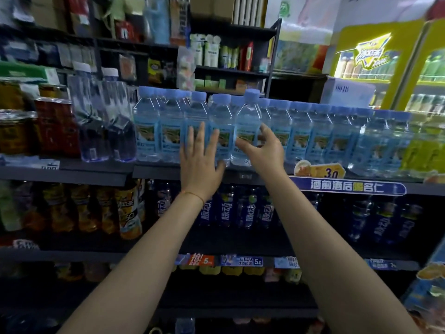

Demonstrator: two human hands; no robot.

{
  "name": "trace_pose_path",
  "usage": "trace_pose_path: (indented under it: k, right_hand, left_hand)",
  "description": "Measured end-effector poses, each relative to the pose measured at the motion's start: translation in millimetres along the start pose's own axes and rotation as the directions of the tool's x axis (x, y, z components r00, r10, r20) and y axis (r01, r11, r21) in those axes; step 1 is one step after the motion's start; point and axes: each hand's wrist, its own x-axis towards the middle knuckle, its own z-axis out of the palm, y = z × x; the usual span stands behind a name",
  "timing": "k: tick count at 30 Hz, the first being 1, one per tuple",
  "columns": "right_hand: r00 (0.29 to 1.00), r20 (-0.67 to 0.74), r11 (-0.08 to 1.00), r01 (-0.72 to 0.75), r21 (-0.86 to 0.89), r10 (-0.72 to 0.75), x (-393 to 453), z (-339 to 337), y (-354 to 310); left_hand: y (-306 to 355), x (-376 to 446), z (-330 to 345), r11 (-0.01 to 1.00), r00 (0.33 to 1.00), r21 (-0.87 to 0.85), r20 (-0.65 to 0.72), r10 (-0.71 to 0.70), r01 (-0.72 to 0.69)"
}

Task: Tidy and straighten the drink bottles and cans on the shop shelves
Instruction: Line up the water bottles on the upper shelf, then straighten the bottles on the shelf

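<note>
Fingers (203, 138) of our left hand (199, 165) spread straight and apart against the fronts of the blue-capped water bottles (196, 126) on the upper shelf (154, 171), palm toward the labels. Our right hand (262, 153) curls thumb and fingertips round the label of one bottle (248, 126) in the same row; it stands taller in view than its neighbours and tilts slightly left, its base at the shelf's front lip. A thin orange cord (192, 194) circles our left wrist.

We see the water row run right along the dark shelf to yellow-green bottles (423, 150), above a price tag (320, 170) and a blue banner strip (346, 185). To the left stand two taller clear bottles with white caps (103, 116), then red and yellow cans (55, 126). On the shelf below, dark blue drink bottles (248, 210) line up beside orange-labelled bottles (106, 208), with more price tags (240, 260) on the lip beneath.

Behind the unit, further dark shelving (231, 71) holds mixed packets, and a lit yellow drinks cooler (390, 66) glows at far right beside a white carton (346, 91).
</note>
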Motion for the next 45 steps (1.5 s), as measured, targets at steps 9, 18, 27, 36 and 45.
trace_pose_path:
  k: [9, 18, 27, 36, 45]
  right_hand:
    - [0.999, 0.032, 0.990, -0.027, -0.137, 0.032, 12.0, 11.6, 20.1]
    - [0.991, -0.099, 0.987, 0.081, -0.137, -0.095, -41.1, 16.4, 16.0]
    - [0.888, 0.451, 0.994, -0.108, 0.025, 0.085, -165.7, 54.4, 60.4]
    - [0.479, 0.841, 0.968, -0.116, -0.224, 0.252, -250.9, 188.9, 70.6]
    - [0.178, 0.826, 0.836, -0.253, -0.486, 0.534, -357.0, 450.0, 122.9]
  left_hand:
    - [-6.6, -1.6, 22.1, 0.993, 0.998, 0.102, -0.042, 0.057, -0.052]
    - [10.1, -48.7, -23.0, 0.996, 0.988, -0.080, 0.152, -0.011, 0.024]
    - [-38.5, -173.2, -35.5, 0.925, 0.734, -0.035, 0.621, -0.276, 0.378]
    - [-166.5, -259.0, -75.0, 0.756, 0.317, 0.094, 0.870, -0.379, 0.647]
    - [-435.8, -396.8, -48.2, 0.239, 0.129, 0.051, 0.724, -0.677, 0.970]
